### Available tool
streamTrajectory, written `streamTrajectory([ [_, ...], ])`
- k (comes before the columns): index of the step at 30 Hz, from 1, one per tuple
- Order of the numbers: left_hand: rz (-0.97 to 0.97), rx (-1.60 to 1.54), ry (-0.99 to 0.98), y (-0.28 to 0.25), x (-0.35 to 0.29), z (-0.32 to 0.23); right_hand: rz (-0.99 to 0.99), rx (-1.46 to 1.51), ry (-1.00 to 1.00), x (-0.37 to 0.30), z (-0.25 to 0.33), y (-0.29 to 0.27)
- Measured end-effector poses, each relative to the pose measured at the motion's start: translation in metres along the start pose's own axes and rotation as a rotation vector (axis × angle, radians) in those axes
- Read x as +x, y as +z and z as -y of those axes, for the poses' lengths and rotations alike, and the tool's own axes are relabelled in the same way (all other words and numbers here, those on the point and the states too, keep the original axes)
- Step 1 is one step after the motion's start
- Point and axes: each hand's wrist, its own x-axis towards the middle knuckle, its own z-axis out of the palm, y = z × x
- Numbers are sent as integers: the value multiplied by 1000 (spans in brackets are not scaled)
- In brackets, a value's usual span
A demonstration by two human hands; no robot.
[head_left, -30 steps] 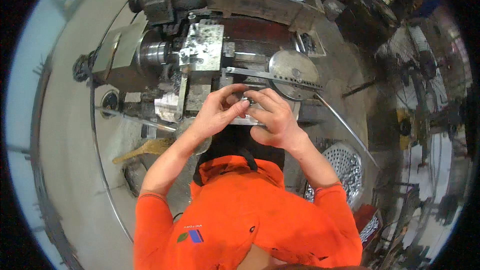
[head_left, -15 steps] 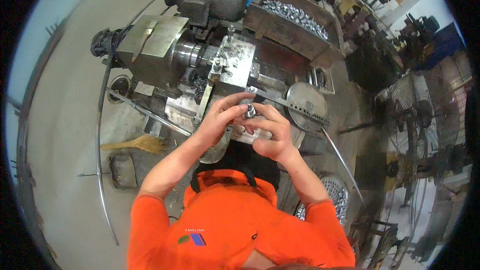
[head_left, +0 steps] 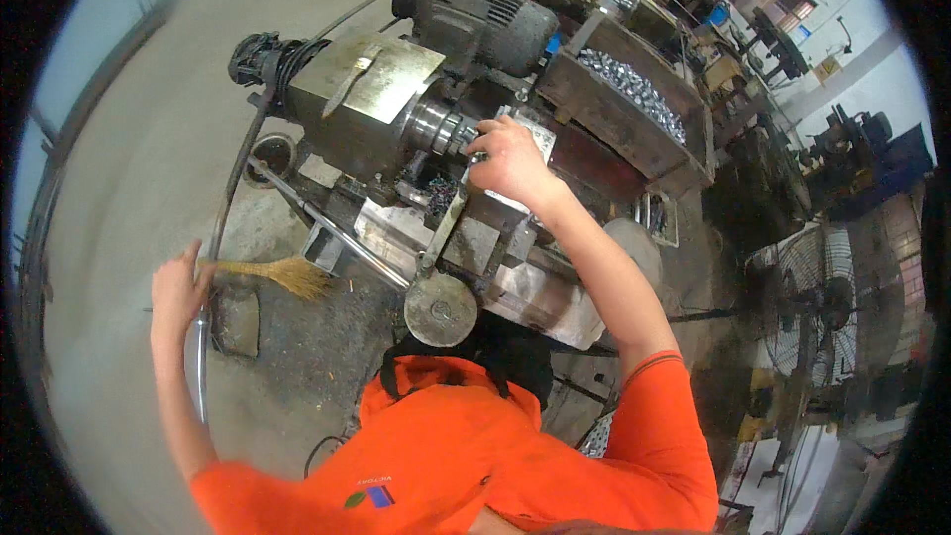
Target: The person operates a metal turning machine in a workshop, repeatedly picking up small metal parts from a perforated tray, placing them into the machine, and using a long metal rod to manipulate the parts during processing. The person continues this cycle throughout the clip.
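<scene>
My right hand [head_left: 510, 160] reaches over the lathe's tool slide, its fingers curled at the mouth of the shiny round chuck [head_left: 433, 127]. What its fingertips pinch is hidden by the hand. Far to the left, my left hand [head_left: 178, 287] is raised beside a long metal lever bar [head_left: 204, 352], with its fingers apart; whether it touches the bar is unclear. A brush [head_left: 349, 84] lies on the steel headstock cover [head_left: 401, 89]. Below my right hand, a round metal disc [head_left: 441, 312] sits at the front of the slide.
A straw broom [head_left: 287, 275] lies on the floor near my left hand. Behind the lathe are a dark motor [head_left: 485, 25] and a metal bin [head_left: 594, 104] heaped with small shiny parts [head_left: 634, 89]. A caged fan [head_left: 807, 307] stands to the right.
Both hands were together in front of me around a small metal nut. They have parted: the right moved forward to the chuck, the left swung out toward the lever bar. The view has shifted.
</scene>
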Motion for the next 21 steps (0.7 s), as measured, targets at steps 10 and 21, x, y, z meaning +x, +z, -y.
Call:
streamTrajectory([
  [10, 125, -641, -352, 82, -27, 28, 262, -27, 262, 31, -14, 39],
  [21, -91, -78, -298, 71, -20, 5, 246, 345, 373, 38, -11, 34],
])
